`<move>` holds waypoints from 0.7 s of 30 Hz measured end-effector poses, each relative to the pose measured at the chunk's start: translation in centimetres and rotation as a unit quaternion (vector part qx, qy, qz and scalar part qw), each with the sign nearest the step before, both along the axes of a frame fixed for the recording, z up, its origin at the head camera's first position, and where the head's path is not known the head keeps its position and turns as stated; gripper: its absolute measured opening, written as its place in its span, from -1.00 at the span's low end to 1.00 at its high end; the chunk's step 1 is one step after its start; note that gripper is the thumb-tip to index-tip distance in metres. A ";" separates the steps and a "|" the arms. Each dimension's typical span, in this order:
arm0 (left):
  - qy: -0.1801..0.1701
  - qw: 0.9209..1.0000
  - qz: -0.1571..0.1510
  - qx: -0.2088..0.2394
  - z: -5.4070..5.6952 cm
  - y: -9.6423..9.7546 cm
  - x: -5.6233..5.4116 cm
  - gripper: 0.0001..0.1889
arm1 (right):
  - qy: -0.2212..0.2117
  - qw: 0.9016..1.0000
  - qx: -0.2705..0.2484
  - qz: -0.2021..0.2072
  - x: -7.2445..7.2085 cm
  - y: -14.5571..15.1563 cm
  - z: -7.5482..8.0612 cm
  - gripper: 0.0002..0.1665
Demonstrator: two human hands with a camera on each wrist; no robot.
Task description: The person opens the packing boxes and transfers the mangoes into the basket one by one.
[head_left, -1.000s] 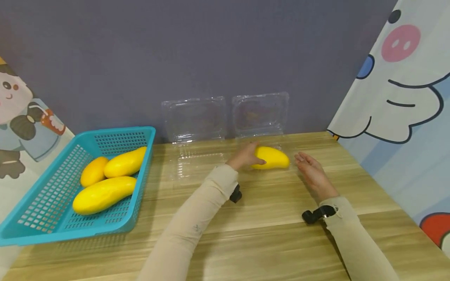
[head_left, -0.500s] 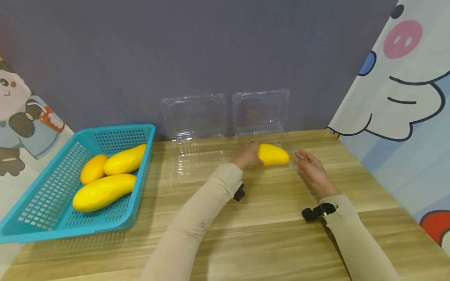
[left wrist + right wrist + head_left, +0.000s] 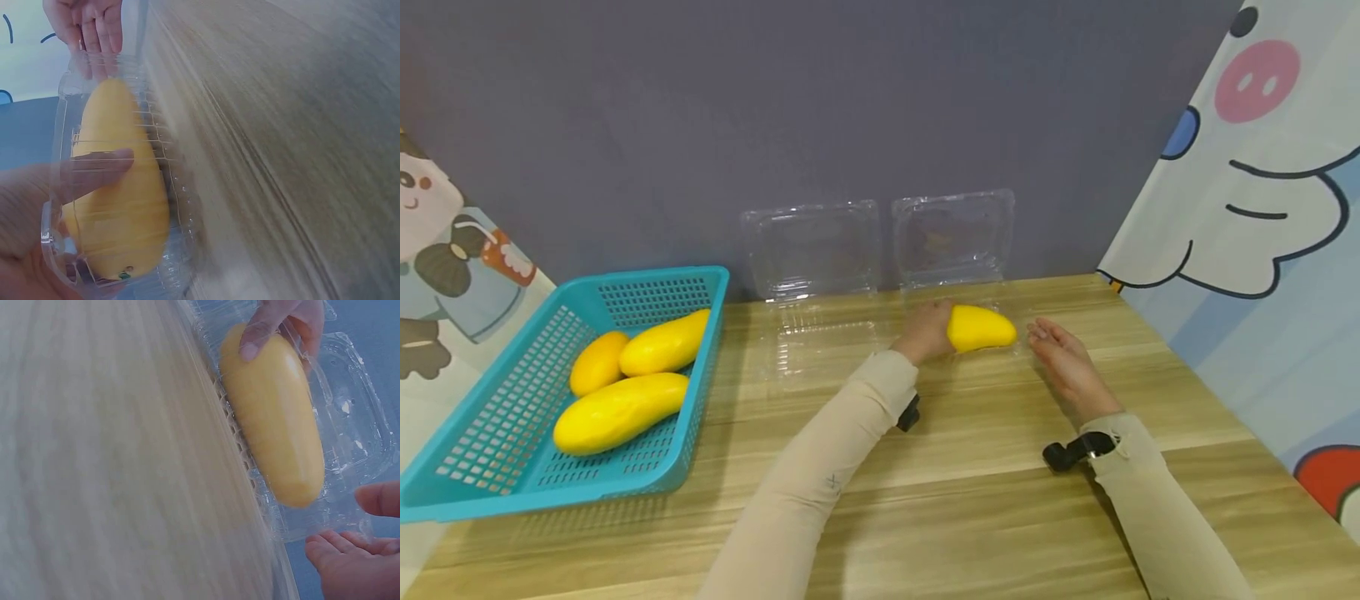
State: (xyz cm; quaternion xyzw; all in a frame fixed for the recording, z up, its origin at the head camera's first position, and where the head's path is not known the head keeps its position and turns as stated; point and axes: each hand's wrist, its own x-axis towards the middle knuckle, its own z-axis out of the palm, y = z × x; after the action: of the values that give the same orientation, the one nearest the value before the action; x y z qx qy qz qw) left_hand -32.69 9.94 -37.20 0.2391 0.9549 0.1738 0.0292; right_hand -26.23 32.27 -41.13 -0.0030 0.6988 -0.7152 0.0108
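A yellow mango (image 3: 982, 328) lies lengthwise in the base of the right clear plastic clamshell box, whose lid (image 3: 955, 237) stands raised against the back wall. Its left end is held by my left hand (image 3: 925, 329), with the thumb on the near side, as the left wrist view shows through the clear plastic. The hand covers that end in the head view. At the box's right end is my right hand (image 3: 1071, 367), fingers loosely extended, holding nothing. In the right wrist view its fingertips (image 3: 340, 540) are at the box's edge; whether they touch it I cannot tell.
A second clear clamshell box (image 3: 812, 250) stands to the left with its lid raised. A blue perforated basket (image 3: 681, 462) with three yellow mangoes (image 3: 621, 412) is at the left of the wooden table (image 3: 970, 517). A grey wall (image 3: 880, 100) rises behind.
My left hand has moved slightly right and away from me, and the mango has sunk into the right box with it. My right hand has stayed nearly still.
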 end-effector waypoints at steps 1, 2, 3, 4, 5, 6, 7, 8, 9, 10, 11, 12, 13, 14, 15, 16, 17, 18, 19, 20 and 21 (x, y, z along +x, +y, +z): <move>0.004 1.000 -0.001 -0.003 0.0 0.0 0.0 -0.11 | 0.001 1.000 -0.004 0.000 0.0 0.0 0.0 -0.26; 0.007 1.000 -0.001 -0.006 0.0 0.0 -0.1 -0.11 | 0.002 1.000 -0.005 0.001 0.0 0.0 0.0 -0.26; 0.011 1.000 -0.002 -0.008 -0.1 0.0 -0.1 -0.11 | 0.002 1.000 -0.005 0.001 0.1 0.0 0.1 -0.27; 0.015 1.000 -0.003 -0.009 -0.2 0.0 -0.2 -0.11 | 0.002 1.000 -0.005 0.002 0.1 0.0 0.1 -0.27; 0.021 1.000 -0.005 -0.011 -0.2 0.0 -0.2 -0.11 | 0.001 1.000 -0.006 0.002 0.1 0.0 0.1 -0.27; 0.025 1.000 -0.007 -0.011 -0.3 0.0 -0.3 -0.12 | 0.000 1.000 -0.003 0.002 0.1 0.0 0.1 -0.27; 0.030 0.999 -0.009 -0.010 -0.3 0.0 -0.3 -0.13 | -0.002 1.000 -0.002 0.001 0.1 0.0 0.2 -0.28; 0.035 0.999 -0.011 -0.009 -0.4 0.0 -0.3 -0.14 | -0.002 1.000 0.001 0.002 0.1 0.0 0.2 -0.28; 0.041 0.999 -0.014 -0.007 -0.5 0.0 -0.4 -0.14 | -0.003 1.000 0.002 0.001 0.1 0.0 0.2 -0.28; 0.043 0.999 -0.015 -0.004 -0.5 0.0 -0.4 -0.14 | -0.004 1.000 0.002 0.000 0.1 -0.1 0.2 -0.28; 0.045 0.999 -0.017 -0.002 -0.6 0.0 -0.4 -0.14 | -0.004 1.000 0.002 0.000 0.2 -0.1 0.2 -0.28; 0.045 0.999 -0.017 0.003 -0.6 -0.1 -0.4 -0.13 | -0.005 1.000 0.001 0.000 0.2 -0.1 0.2 -0.28; 0.043 0.999 -0.018 0.008 -0.6 -0.1 -0.4 -0.12 | -0.005 1.000 0.000 0.000 0.1 -0.1 0.2 -0.28; 0.043 0.999 -0.018 0.014 -0.6 -0.1 -0.4 -0.11 | -0.004 1.000 -0.002 0.001 0.2 -0.1 0.2 -0.28; 0.042 0.999 -0.018 0.019 -0.5 -0.1 -0.3 -0.10 | -0.005 1.000 -0.004 0.000 0.1 -0.2 0.2 -0.28; 0.041 0.999 -0.019 0.023 -0.4 -0.1 -0.3 -0.09 | -0.004 1.000 -0.005 -0.001 0.1 -0.2 0.2 -0.28; 0.043 0.999 -0.019 0.026 -0.3 -0.1 -0.2 -0.08 | -0.002 1.000 -0.009 -0.002 0.1 -0.2 0.1 -0.27; 0.044 0.998 -0.020 0.029 -0.2 -0.2 -0.1 -0.08 | -0.001 1.000 -0.010 -0.003 0.1 -0.2 0.1 -0.27; 0.049 0.998 -0.022 0.028 -0.1 -0.2 -0.1 -0.09 | 0.000 1.000 -0.013 -0.005 0.1 -0.2 0.1 -0.27; 0.054 0.998 -0.023 0.027 0.1 -0.2 0.0 -0.11 | 0.000 1.000 -0.015 -0.007 0.1 -0.2 0.1 -0.27; 0.055 0.998 -0.025 0.031 0.2 -0.3 0.1 -0.12 | 0.001 1.000 -0.017 -0.010 0.1 -0.2 0.1 -0.26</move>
State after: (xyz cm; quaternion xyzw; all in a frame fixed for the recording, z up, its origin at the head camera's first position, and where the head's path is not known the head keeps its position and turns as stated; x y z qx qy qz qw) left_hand -32.56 9.63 -36.97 0.2732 0.9427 0.1894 -0.0266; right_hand -26.17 32.12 -41.01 0.0029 0.6863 -0.7273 0.0033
